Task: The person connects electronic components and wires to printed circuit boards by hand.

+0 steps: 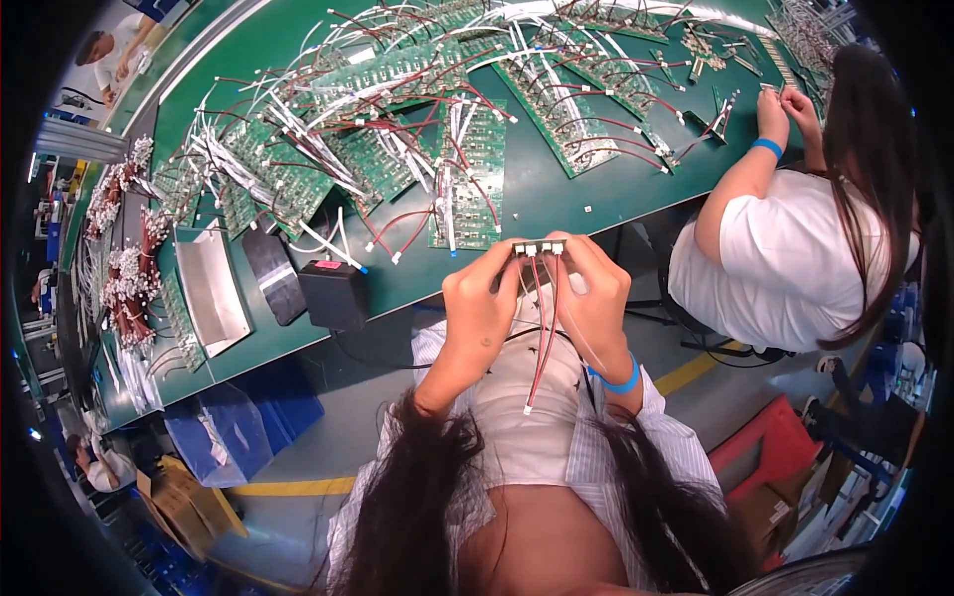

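Observation:
My left hand [477, 310] and my right hand [599, 303] pinch a small circuit board [540, 247] between them, one at each end, just off the table's front edge. White connectors sit along the board's near side. From them dark red and black wires [545, 348] hang down toward my lap, ending in a small white plug [528, 408]. My right wrist wears a blue band [622, 377]. Beyond my hands, a green circuit board panel [470, 194] lies on the table with white and red cables across it.
The green table [636, 194] carries many overlapping panels with cables [556, 99]. At left are a black box [334, 295], a metal tray [213, 288] and wire bundles [129, 283]. A co-worker [795, 228] sits close on my right, handling small parts. A blue plastic bin [243, 422] stands below the table.

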`<state>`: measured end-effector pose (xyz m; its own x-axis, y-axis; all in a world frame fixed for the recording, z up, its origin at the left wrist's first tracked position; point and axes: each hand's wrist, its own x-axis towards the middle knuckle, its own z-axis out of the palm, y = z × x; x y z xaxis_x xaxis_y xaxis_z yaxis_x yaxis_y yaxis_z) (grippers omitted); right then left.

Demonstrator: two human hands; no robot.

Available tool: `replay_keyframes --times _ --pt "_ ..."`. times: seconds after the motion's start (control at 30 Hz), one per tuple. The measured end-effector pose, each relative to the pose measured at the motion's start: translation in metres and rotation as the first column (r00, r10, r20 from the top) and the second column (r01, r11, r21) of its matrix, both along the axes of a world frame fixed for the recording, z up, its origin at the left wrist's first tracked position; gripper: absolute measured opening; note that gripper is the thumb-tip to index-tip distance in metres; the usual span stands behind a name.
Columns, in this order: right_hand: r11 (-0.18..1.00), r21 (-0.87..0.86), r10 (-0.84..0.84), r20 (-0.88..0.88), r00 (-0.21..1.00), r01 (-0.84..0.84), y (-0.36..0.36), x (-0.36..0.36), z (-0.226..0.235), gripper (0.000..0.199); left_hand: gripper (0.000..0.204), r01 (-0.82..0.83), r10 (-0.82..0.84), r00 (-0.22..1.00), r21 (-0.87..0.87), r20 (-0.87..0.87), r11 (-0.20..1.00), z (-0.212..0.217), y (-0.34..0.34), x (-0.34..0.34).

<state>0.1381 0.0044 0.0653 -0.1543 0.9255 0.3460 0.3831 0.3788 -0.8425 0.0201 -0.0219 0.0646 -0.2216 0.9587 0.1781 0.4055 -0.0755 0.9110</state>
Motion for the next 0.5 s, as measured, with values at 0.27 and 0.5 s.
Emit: replay_keyframes --times 0.27,0.5 --pt "0.990 0.105 -0.093 -0.006 0.996 0.093 -0.005 -0.003 -0.001 0.017 0.017 -0.067 0.070 0.997 0.090 -0.031 0.994 -0.003 -0.002 0.007" --pt "0.994 0.110 -0.004 -0.013 1.000 0.005 0.008 0.003 0.005 0.020 0.019 -0.039 0.038 0.999 0.028 0.039 0.999 -0.007 0.006 -0.008"
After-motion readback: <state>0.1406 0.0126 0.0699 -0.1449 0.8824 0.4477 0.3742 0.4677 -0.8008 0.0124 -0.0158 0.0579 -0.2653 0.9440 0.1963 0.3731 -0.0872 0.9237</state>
